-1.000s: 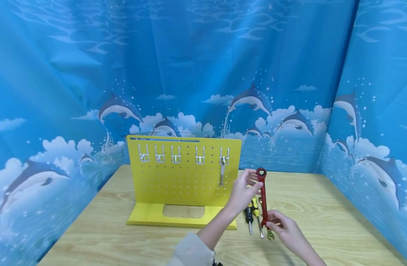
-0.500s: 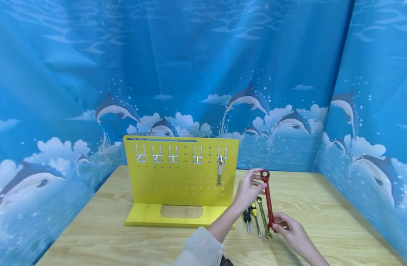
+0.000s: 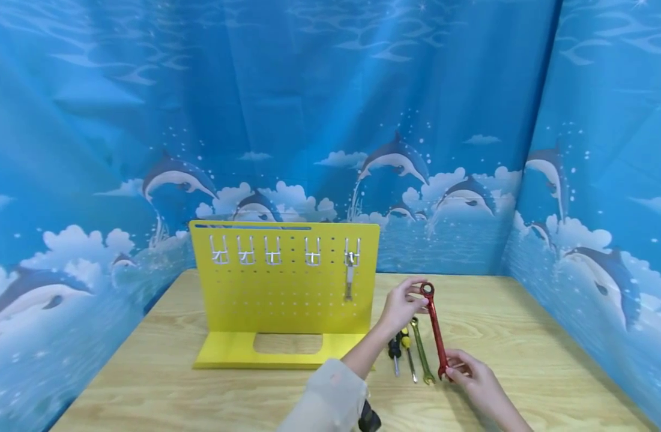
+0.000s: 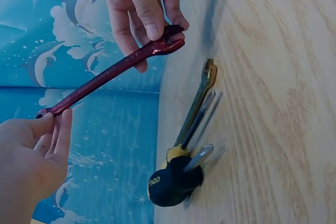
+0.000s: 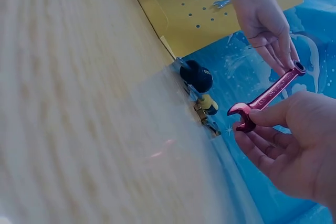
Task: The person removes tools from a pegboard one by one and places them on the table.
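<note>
Above the table, a red combination wrench (image 3: pixel 436 330) is held by both hands. My left hand (image 3: pixel 399 307) pinches its ring end between thumb and fingers. The open-jaw end is pinched by my right hand (image 3: pixel 473 376), as the right wrist view also shows at the wrench's near end (image 5: pixel 265 97). On the table to the left of it lie a green-gold wrench (image 3: pixel 421 354), a yellow-handled screwdriver (image 3: pixel 406 343) and a black-handled screwdriver (image 3: pixel 394 349), side by side.
A yellow pegboard (image 3: pixel 287 300) stands on the table (image 3: pixel 146 384) at the left. Several metal hooks line its top, and a small silver wrench (image 3: pixel 349 282) hangs from the rightmost one. A blue dolphin curtain (image 3: pixel 308 120) closes off the back and sides.
The red wrench has shifted to the right of the green-gold wrench, held by both hands throughout, uncovering more of that wrench. The camera view has turned slightly to the right.
</note>
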Available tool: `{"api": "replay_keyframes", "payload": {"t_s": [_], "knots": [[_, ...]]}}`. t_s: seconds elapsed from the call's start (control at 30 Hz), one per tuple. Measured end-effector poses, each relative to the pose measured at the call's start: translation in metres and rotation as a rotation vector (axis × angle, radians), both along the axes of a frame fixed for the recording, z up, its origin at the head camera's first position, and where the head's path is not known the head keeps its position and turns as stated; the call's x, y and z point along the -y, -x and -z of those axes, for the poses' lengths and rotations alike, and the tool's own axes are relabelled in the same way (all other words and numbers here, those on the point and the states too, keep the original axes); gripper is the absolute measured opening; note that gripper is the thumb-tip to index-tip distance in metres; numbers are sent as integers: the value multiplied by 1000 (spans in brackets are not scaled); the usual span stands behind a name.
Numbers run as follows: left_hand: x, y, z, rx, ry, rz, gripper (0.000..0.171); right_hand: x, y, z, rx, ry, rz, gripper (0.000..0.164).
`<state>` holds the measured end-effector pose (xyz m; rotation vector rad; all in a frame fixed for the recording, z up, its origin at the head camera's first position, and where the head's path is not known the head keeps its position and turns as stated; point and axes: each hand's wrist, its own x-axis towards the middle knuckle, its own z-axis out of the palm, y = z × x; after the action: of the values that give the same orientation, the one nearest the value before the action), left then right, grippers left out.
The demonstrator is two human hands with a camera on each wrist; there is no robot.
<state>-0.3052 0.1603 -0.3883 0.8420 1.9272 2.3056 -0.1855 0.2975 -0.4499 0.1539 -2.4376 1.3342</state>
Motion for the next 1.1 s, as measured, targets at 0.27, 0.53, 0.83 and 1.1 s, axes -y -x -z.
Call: {"api": "replay_keyframes", "payload": {"t_s": [0.27,0.53,0.83,1.1], "knots": [[-4,13,16,20,54,51,41,-8,1,11,13,69,-134,27],[-4,25,32,23,141,19,38,-11,-1,11,61,-4,-129,34],[-7,33,44,1,237,-27,35,-12,-3,10,133,-62,-156,45],[-7,41,51,-105,373,-76,27,-10,-3,11,181,-50,-91,46]]}}
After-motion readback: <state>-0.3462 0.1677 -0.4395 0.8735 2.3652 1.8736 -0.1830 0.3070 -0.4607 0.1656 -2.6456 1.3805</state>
